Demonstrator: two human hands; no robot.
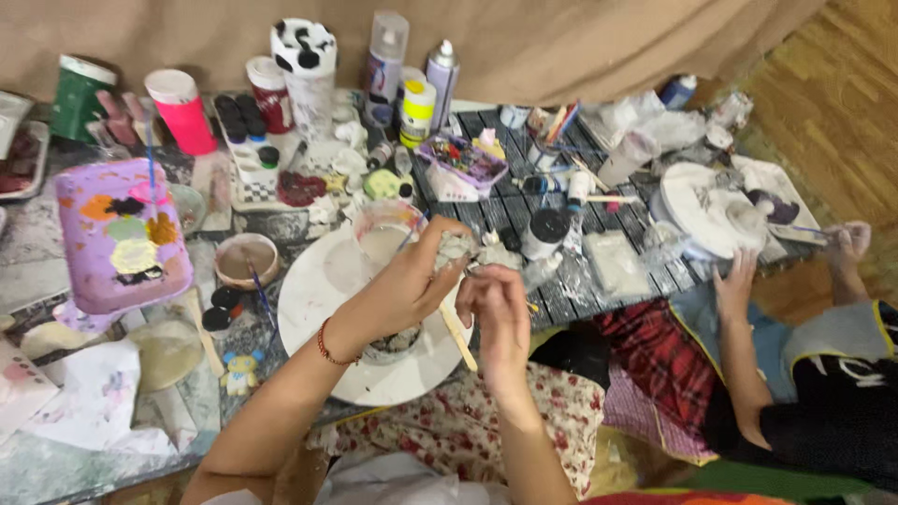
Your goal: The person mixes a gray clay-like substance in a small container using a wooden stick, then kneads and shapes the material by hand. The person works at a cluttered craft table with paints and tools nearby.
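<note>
Low table (37,271) — paint-smeared, cluttered, wooden floor (842,103), tan cloth backdrop (561,47)

Premises present as a home craft and painting corner set up at floor level. A low dark slatted table (561,290) stands on a wooden parquet floor (842,112) against a tan draped cloth backdrop (561,47). The surface carries tall spray cans (385,65), a neon pink plastic cup (181,110), a purple paint-smeared palette tray (117,234) and a round white turntable disc (327,309). Paint stains cover most items.
</note>
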